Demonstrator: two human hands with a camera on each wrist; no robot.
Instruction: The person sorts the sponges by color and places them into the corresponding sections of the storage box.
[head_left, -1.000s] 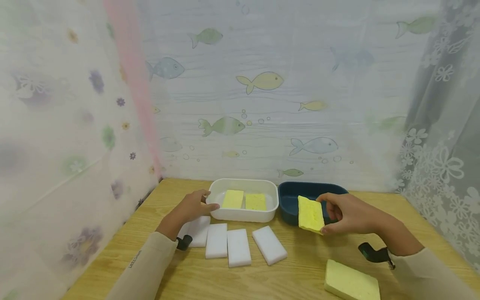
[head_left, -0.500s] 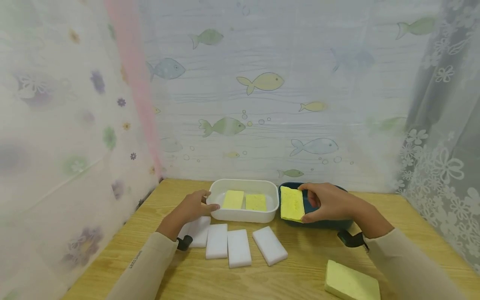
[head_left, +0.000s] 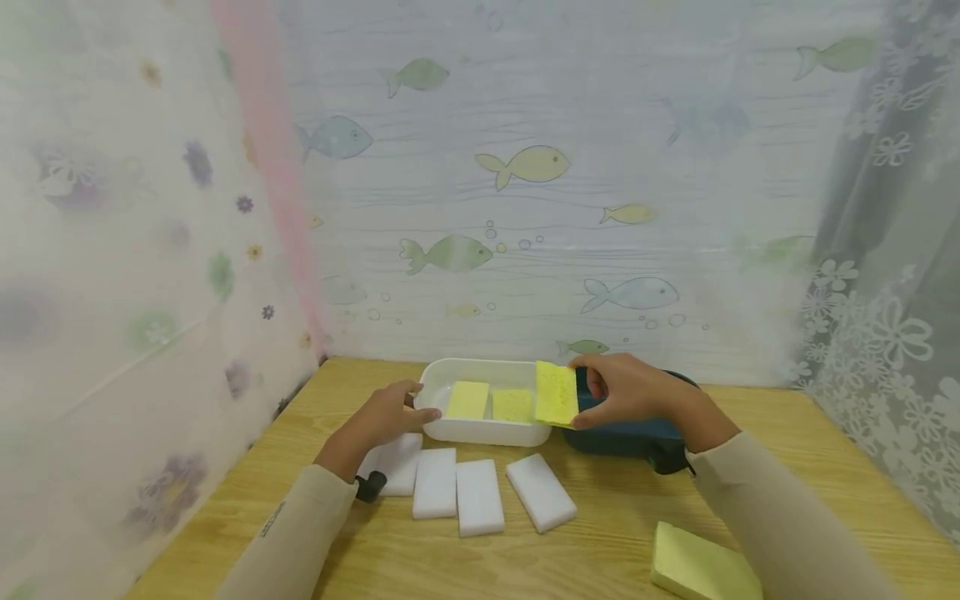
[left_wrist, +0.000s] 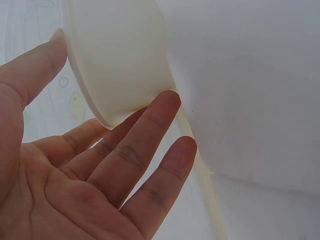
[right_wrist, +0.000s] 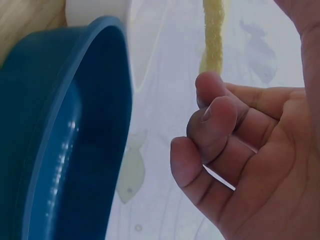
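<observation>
My right hand (head_left: 626, 392) pinches a thin yellow sponge (head_left: 557, 395) at its right edge. The sponge hangs upright over the right end of a white plastic bin (head_left: 480, 432). Two pale yellow sponges, one on the left (head_left: 467, 401) and one on the right (head_left: 513, 406), lie inside that bin. At the bin's left end my left hand (head_left: 382, 417) holds the wall, thumb on one side and fingers on the other, as the left wrist view also shows. Beneath my right hand stands a dark blue bin (head_left: 615, 437), partly covered; its curved rim (right_wrist: 105, 25) fills the left of the right wrist view.
Several white foam blocks (head_left: 481, 498) lie on the wooden table (head_left: 570, 567) in front of the white bin. A thick yellow sponge (head_left: 705, 560) lies at the front right, partly behind my right sleeve. A fish-patterned curtain (head_left: 517, 275) hangs behind the bins.
My right hand has carried the yellow sponge leftward and slightly up, from over the blue bin to the white bin's right end. The left hand and both bins have stayed put.
</observation>
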